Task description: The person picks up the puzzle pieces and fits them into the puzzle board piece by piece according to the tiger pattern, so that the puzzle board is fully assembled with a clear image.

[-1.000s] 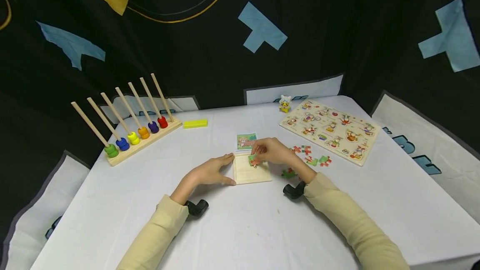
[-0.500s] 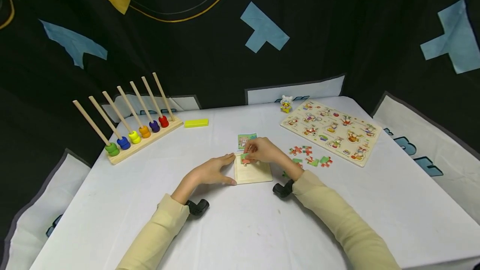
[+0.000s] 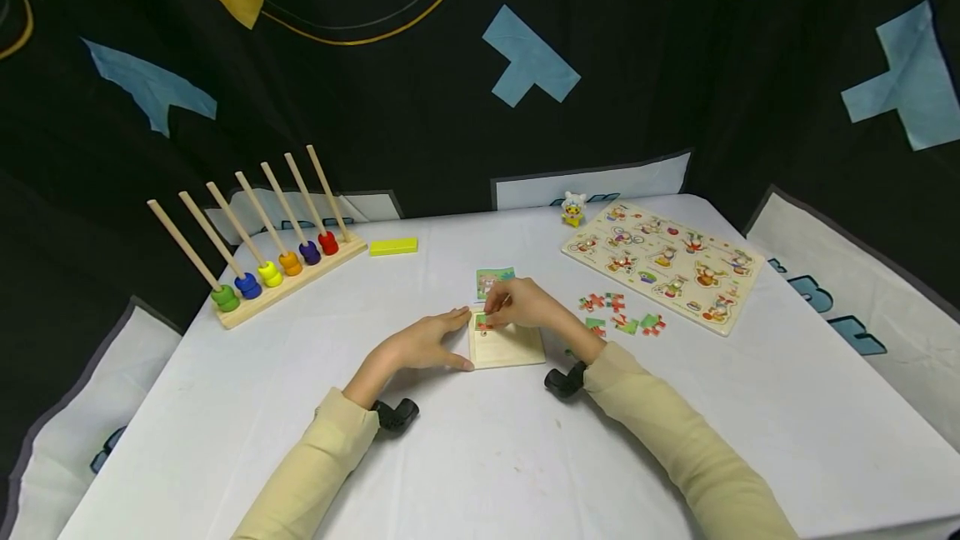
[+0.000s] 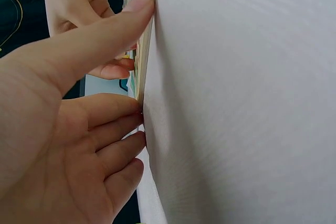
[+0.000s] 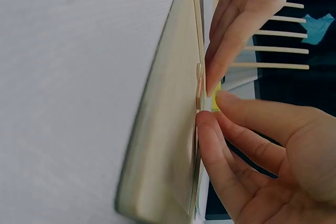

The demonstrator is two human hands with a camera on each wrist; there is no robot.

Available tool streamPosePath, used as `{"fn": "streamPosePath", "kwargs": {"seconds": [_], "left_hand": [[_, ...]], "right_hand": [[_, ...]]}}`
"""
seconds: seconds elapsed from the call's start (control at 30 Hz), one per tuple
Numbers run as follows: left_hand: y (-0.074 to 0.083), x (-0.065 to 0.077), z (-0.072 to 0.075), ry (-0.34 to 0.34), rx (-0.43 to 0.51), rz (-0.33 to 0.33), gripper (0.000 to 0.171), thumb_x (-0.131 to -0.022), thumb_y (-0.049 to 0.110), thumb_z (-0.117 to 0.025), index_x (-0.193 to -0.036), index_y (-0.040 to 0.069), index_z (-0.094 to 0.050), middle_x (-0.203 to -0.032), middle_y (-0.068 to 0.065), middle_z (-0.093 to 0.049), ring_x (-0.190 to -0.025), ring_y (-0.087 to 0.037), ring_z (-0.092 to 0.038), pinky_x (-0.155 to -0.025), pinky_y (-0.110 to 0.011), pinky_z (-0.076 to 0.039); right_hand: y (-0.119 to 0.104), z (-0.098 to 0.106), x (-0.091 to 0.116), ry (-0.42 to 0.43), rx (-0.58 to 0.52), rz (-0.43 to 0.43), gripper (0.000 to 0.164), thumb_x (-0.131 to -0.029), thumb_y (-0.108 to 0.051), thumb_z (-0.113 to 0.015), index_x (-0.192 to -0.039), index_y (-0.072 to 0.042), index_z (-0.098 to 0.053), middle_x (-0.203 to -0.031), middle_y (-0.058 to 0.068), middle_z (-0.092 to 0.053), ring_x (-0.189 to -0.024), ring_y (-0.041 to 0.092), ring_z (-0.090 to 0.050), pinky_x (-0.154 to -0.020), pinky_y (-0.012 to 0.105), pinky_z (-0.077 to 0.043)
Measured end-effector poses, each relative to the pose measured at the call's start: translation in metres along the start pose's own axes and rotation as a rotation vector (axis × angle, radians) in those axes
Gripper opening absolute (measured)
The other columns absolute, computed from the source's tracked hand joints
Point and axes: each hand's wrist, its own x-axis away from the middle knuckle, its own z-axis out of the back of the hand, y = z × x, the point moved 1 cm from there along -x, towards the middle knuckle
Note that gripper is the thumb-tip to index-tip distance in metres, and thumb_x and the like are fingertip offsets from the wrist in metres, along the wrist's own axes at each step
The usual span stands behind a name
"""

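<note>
A shallow wooden puzzle tray (image 3: 510,348) lies on the white table. My left hand (image 3: 423,342) rests against its left side, thumb at the front corner and nearly straight fingers at the back corner. A green and red puzzle piece (image 3: 482,323) lies in the tray's back left corner. My right hand (image 3: 522,304) has curled fingers over it; in the right wrist view the fingertips (image 5: 203,119) are right at the edge of the piece (image 5: 199,85). Behind the tray is a picture card (image 3: 491,280), partly hidden by my right hand.
Several loose puzzle pieces (image 3: 625,323) lie right of the tray, some partly behind my right forearm. A large picture peg board (image 3: 667,261) and a small figurine (image 3: 573,208) stand farther back. Back left are a peg rack (image 3: 300,280) with coloured rings and a yellow block (image 3: 393,247).
My right hand has moved left with the puzzle piece, from above the tray's middle to its back left corner, where the piece now lies lower. The left hand has kept its place.
</note>
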Motion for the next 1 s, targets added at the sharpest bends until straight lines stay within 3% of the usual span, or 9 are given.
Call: {"fn": "streamPosePath", "kwargs": {"seconds": [0.2,0.37,0.73,1.0], "left_hand": [[0.0,-0.002,0.0,-0.003,0.01,0.012,0.092,-0.082,0.039,-0.076,-0.149,-0.002,-0.028,-0.156,-0.017,-0.022,-0.143,-0.032,-0.02,-0.116,-0.045,-0.02],[-0.001,-0.003,0.0,-0.003,0.007,0.014,0.093,-0.082,0.041,-0.076,-0.15,-0.002,-0.028,-0.156,-0.017,-0.022,-0.143,-0.032,-0.02,-0.115,-0.045,-0.021],[0.001,-0.002,0.001,0.003,-0.001,0.011,0.092,-0.082,0.04,-0.076,-0.149,-0.002,-0.03,-0.156,-0.018,-0.023,-0.143,-0.032,-0.021,-0.115,-0.045,-0.022],[0.0,-0.001,-0.002,0.003,0.0,0.027,0.092,-0.081,0.04,-0.076,-0.149,-0.001,-0.03,-0.156,-0.016,-0.023,-0.143,-0.03,-0.021,-0.115,-0.044,-0.021]], "right_hand": [[-0.004,0.001,0.003,-0.001,0.016,0.001,0.02,-0.077,-0.01,-0.082,-0.093,-0.007,-0.07,-0.086,0.001,-0.067,-0.075,0.011,-0.061,-0.067,0.024,-0.051],[-0.005,-0.002,0.0,0.017,0.053,0.013,0.017,-0.078,-0.003,-0.079,-0.093,-0.004,-0.07,-0.082,0.001,-0.066,-0.073,0.01,-0.061,-0.066,0.021,-0.051],[-0.008,-0.004,-0.004,0.046,0.102,0.011,0.014,-0.077,-0.004,-0.08,-0.085,-0.004,-0.069,-0.076,-0.001,-0.065,-0.069,0.01,-0.059,-0.063,0.02,-0.05],[-0.011,-0.002,-0.001,0.001,0.12,0.014,0.011,-0.08,-0.007,-0.079,-0.087,-0.004,-0.07,-0.076,-0.001,-0.063,-0.07,0.01,-0.056,-0.063,0.019,-0.046]]}}
